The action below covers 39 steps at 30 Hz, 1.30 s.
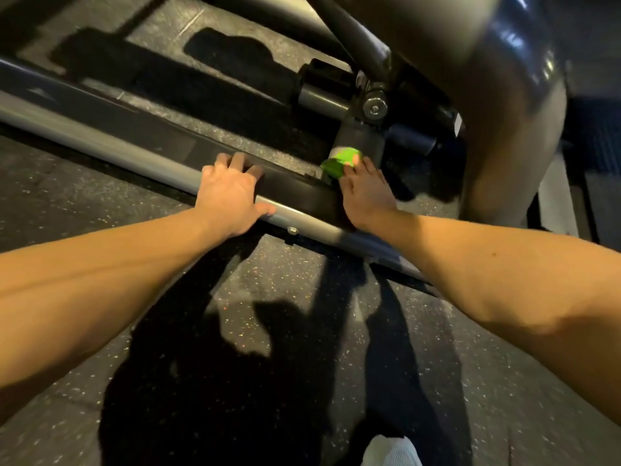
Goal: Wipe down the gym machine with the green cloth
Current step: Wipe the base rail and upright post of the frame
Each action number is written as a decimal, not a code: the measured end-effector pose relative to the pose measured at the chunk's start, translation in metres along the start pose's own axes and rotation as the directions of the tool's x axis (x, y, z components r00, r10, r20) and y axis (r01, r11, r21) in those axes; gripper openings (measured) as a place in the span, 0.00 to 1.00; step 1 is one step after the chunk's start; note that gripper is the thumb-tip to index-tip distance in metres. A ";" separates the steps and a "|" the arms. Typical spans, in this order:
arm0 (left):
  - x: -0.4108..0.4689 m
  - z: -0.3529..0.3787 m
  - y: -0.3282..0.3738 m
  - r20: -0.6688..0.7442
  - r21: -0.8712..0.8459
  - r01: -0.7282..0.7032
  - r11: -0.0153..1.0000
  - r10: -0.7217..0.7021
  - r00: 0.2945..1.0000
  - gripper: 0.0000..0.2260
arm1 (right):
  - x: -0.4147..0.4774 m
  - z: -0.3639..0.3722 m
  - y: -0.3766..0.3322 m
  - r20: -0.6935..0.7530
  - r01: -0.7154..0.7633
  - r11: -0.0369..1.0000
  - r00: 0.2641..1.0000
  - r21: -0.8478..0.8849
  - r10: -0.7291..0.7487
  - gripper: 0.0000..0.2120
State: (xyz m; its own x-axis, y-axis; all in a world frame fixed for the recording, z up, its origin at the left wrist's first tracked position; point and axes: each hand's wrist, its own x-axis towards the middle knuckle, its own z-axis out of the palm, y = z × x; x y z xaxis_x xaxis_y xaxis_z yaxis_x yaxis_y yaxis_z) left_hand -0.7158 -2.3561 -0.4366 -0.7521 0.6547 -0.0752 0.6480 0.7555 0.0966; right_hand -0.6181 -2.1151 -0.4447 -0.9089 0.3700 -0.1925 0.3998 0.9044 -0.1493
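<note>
- We judge the wiping to be under way, low down on the gym machine (356, 38). The work is at the foot of the dark post (359, 137) just below the pivot bolt (374, 107).
- The right grip (366, 193) reaches in below the bolt and holds the green cloth (339, 161) bunched at its fingertips, one fingertip showing over the fold. The cloth is pressed against the base of the post.
- The left grip (232, 193) sits below and left of the bolt. Its fingers are curled over the grey rail (117, 142) with the thumb on the near side, which we read as a brace.
- The next move, as we see it, calls for rubbing round the post and up toward the bolt. The joint is crowded, so the cloth needs working into the gaps between tubes — and the fingers must stay out of the pivot.
- The cloth is bright green and folded into a small wad, with much of it hidden behind the fingers. We cannot tell whether it is damp.
- The rail and the big housing right of the bolt are motion-blurred, so we cannot tell how clean they are.
</note>
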 end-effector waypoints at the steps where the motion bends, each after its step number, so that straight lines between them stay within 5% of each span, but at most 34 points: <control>1: 0.000 -0.001 0.000 0.001 -0.003 0.001 1.000 -0.001 1.000 0.35 | 0.012 -0.002 0.000 -0.019 -0.043 0.999 0.999 0.032 0.044 0.25; 4: -0.002 -0.004 0.001 0.006 -0.021 -0.006 1.000 0.006 1.000 0.35 | 0.048 -0.006 0.000 -0.064 -0.197 0.972 0.976 0.126 0.206 0.28; 9: -0.002 -0.005 -0.004 0.014 0.008 -0.033 0.999 0.033 0.999 0.33 | 0.032 0.005 -0.005 -0.107 -0.221 0.961 0.965 0.169 0.240 0.28; 15: -0.004 -0.001 -0.006 -0.009 0.021 -0.047 0.999 0.047 0.999 0.33 | -0.023 0.016 -0.005 -0.091 -0.112 0.989 0.990 -0.097 0.103 0.25; 19: -0.003 -0.003 -0.006 -0.001 0.028 -0.043 0.999 0.043 0.999 0.33 | 0.034 0.000 -0.003 -0.104 -0.236 0.965 0.963 0.118 0.248 0.27; 24: -0.003 -0.002 -0.011 0.014 0.023 -0.055 0.998 0.055 0.998 0.30 | 0.084 -0.004 -0.004 -0.026 -0.288 0.947 0.955 0.142 0.294 0.31; 34: -0.005 0.000 -0.013 -0.012 0.005 -0.066 0.998 0.066 0.998 0.29 | -0.029 0.019 -0.024 0.048 -0.040 0.999 0.998 0.012 0.039 0.29; 39: 0.000 -0.001 -0.014 0.009 -0.004 -0.062 0.998 0.062 0.998 0.28 | 0.063 0.013 0.012 0.008 -0.320 0.935 0.946 0.153 0.323 0.33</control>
State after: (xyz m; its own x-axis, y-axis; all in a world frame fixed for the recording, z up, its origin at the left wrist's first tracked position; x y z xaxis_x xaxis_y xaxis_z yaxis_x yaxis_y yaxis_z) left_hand -0.7243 -2.3666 -0.4371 -0.7097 0.7002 -0.0780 0.6926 0.7137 0.1051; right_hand -0.6691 -2.0839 -0.4707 -0.7302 0.6403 -0.2385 0.6829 0.6945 -0.2266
